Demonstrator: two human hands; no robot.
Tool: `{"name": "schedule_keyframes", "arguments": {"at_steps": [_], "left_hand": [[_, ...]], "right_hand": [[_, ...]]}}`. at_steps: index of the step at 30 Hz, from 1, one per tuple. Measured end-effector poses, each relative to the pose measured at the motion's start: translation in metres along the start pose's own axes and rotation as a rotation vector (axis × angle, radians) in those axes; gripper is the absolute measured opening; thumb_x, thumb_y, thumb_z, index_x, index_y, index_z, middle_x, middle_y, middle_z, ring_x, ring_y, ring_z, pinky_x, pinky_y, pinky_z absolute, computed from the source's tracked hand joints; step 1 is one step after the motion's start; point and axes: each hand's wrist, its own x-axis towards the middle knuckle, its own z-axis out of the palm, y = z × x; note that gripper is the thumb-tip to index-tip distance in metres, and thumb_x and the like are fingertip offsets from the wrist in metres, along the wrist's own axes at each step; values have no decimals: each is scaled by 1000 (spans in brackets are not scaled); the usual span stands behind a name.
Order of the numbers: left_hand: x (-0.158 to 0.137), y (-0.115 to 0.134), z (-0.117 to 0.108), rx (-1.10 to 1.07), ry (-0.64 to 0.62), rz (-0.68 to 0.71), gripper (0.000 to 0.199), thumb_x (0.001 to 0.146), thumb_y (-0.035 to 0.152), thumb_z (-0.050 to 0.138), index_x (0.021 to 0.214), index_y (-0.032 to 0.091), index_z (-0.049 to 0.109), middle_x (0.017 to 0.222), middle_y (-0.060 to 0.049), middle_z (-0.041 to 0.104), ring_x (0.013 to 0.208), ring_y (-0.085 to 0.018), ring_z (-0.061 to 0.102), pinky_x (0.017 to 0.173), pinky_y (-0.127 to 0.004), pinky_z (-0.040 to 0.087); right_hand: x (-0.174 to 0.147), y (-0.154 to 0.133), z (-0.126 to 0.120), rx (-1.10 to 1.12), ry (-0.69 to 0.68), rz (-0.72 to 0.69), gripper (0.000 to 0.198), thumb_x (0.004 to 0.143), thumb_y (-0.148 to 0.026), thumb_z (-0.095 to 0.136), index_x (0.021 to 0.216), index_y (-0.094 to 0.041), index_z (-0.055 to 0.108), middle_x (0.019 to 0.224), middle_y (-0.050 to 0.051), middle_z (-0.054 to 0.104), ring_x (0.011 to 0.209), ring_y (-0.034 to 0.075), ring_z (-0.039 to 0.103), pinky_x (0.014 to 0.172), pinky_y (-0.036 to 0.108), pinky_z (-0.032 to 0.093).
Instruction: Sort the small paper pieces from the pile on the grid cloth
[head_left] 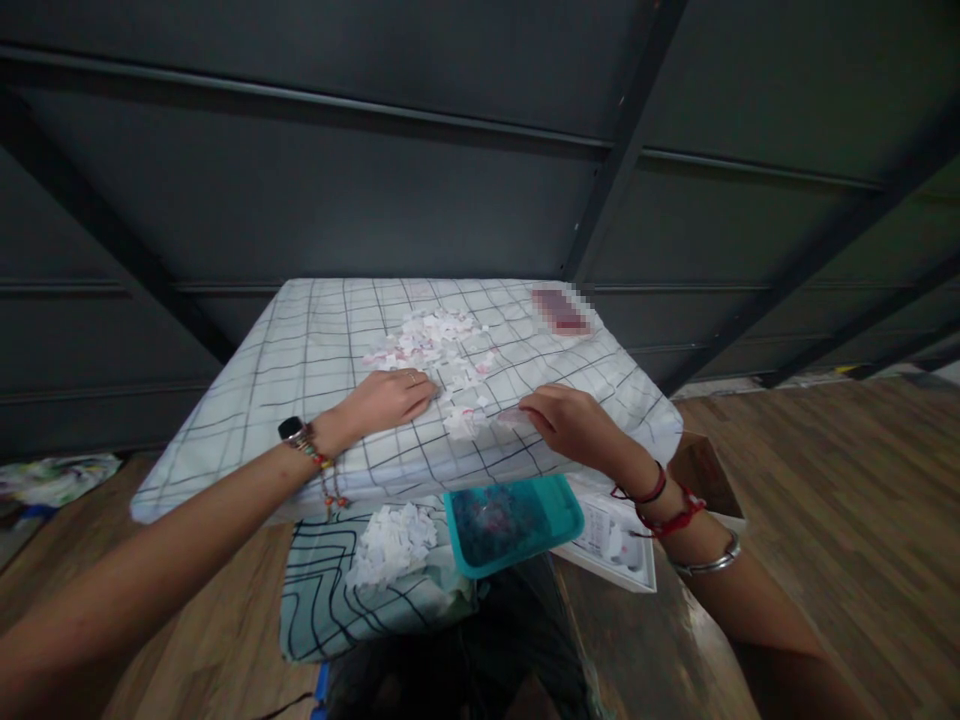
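My left hand (397, 396) rests on the checked cloth at the near side of a heap of small white paper-like pieces (439, 335). Its fingers are curled together, and whatever may be between the fingertips is hidden. In a pinch, my right hand (574, 425) holds a small clear plastic bag (514, 416) by its right end, just above the cloth. Between the two hands lies a smaller clump of white pieces (465, 422), close to the bag's left end. Some pieces in the heap carry pinkish marks.
A checked white cloth (300, 345) covers the table. Below its front edge are a teal tray (566, 510) with dark contents, another white pile (394, 545) on green patterned fabric, and a white box (637, 560). A blurred-out reddish object (561, 311) lies back right; a dark panelled wall (360, 190) stands behind.
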Motion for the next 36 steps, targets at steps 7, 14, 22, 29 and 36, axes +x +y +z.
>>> {"name": "schedule_keyframes", "arguments": {"at_steps": [7,14,22,29,36], "left_hand": [[0,-1,2,11,3,1,21,88,23,36,89,18,57,82,-3,61,71,-14,57,58,-23,42],[-1,-2,4,-19,8,1,22,89,23,35,90,17,56,84,-3,62,74,-14,57,62,-24,43],[-1,-2,4,-53,31,-3,21,89,22,36,87,17,57,83,-4,62,73,-14,57,61,-23,43],[0,0,2,-30,16,-1,22,89,21,36,89,17,57,84,-4,62,74,-14,58,62,-24,43],[0,-1,3,-10,18,2,23,89,22,35,89,17,57,82,-4,61,73,-14,57,60,-23,43]], "right_hand": [[3,7,6,-41,31,28,20,84,-15,41,83,-14,61,75,6,59,74,15,50,65,24,35],[1,16,4,-45,71,64,22,85,-16,41,81,-13,62,76,7,61,76,16,53,68,25,38],[-5,20,3,-95,13,147,21,82,-13,42,84,-14,63,80,7,64,79,16,56,70,24,39],[-12,21,-4,-111,-47,229,21,82,-14,42,85,-14,63,82,8,64,82,17,56,72,24,39],[-23,-1,-14,-71,-104,216,20,83,-13,42,86,-15,62,81,6,63,78,16,56,67,24,38]]}}
